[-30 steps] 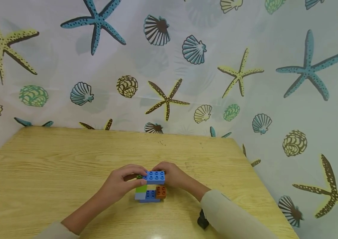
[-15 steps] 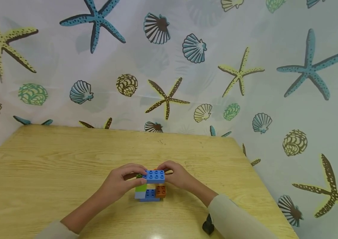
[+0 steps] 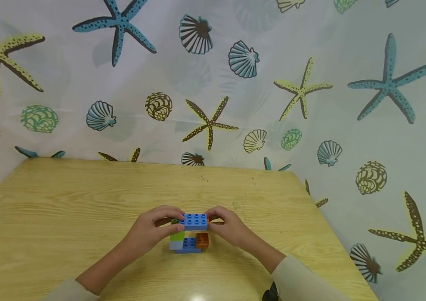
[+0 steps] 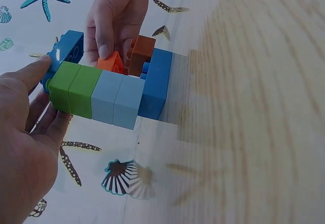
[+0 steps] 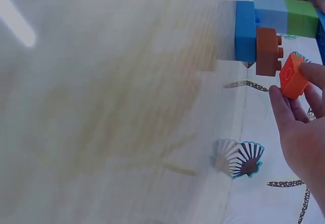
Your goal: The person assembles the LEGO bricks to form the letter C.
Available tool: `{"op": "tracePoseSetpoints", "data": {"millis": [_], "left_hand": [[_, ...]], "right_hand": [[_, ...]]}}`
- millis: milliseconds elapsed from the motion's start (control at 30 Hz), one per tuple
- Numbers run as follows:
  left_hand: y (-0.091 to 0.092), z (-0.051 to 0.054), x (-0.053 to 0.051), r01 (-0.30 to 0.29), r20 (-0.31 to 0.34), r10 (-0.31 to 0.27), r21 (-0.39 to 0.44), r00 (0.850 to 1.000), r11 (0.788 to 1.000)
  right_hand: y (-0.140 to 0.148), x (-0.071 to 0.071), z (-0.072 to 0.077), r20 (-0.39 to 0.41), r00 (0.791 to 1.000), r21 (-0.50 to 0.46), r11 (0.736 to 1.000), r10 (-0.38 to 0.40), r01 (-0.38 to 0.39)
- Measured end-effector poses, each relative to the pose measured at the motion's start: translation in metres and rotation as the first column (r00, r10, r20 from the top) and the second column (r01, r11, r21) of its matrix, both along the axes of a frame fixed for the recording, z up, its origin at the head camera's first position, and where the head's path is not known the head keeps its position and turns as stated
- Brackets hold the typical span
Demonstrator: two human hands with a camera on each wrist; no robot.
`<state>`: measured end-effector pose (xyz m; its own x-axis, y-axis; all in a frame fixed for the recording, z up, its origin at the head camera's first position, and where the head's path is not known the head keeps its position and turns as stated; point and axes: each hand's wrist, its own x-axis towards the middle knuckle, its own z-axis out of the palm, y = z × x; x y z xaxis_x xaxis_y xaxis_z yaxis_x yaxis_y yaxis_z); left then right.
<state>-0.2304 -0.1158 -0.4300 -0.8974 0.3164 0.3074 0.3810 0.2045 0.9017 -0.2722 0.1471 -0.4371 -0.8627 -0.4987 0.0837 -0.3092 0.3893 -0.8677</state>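
A small build of toy building bricks stands on the table. Its base is a blue brick (image 3: pixel 189 251), with light blue bricks (image 4: pixel 117 98) and green bricks (image 4: pixel 76 88) stacked on the left end and a brown brick (image 3: pixel 202 240) on the right end. An upper blue brick (image 3: pixel 196 225) spans across the top from the green stack. My left hand (image 3: pixel 152 229) grips that upper brick's left end between thumb and fingers. In my right hand (image 3: pixel 229 228) is an orange brick (image 5: pixel 293 76), pinched between thumb and fingers, just apart from the brown brick's studs.
The wooden table (image 3: pixel 85 196) extends around the build. A black object (image 3: pixel 271 294) lies by the right sleeve, partly cut off by the frame. Behind and to the right hangs a curtain (image 3: pixel 213 83) printed with shells and starfish.
My right hand has drawn back rightward from behind the upper blue brick to its right end, so the orange brick now peeks out there. My left hand keeps its grip.
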Motion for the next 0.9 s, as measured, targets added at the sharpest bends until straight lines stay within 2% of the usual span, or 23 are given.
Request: {"op": "tracePoseSetpoints", "data": {"millis": [200, 400, 667, 900], "left_hand": [[-0.001, -0.001, 0.000, -0.001, -0.009, 0.001, -0.007, 1.000, 1.000], [0.000, -0.001, 0.001, -0.014, -0.032, 0.013, -0.031, 0.999, 0.999], [0.001, 0.001, 0.001, -0.023, -0.060, 0.019, -0.065, 0.998, 0.998], [0.002, 0.002, 0.003, -0.051, -0.042, 0.047, -0.112, 0.998, 0.992]], "right_hand": [[0.010, 0.011, 0.002, 0.008, 1.000, -0.068, 0.998, 0.019, -0.018], [0.019, 0.018, 0.007, 0.017, 1.000, -0.088, 0.996, 0.004, -0.003], [0.026, 0.028, 0.014, -0.005, 1.000, -0.118, 0.993, 0.028, -0.028], [0.024, 0.034, 0.013, -0.055, 0.996, -0.149, 0.986, 0.069, -0.076]]}}
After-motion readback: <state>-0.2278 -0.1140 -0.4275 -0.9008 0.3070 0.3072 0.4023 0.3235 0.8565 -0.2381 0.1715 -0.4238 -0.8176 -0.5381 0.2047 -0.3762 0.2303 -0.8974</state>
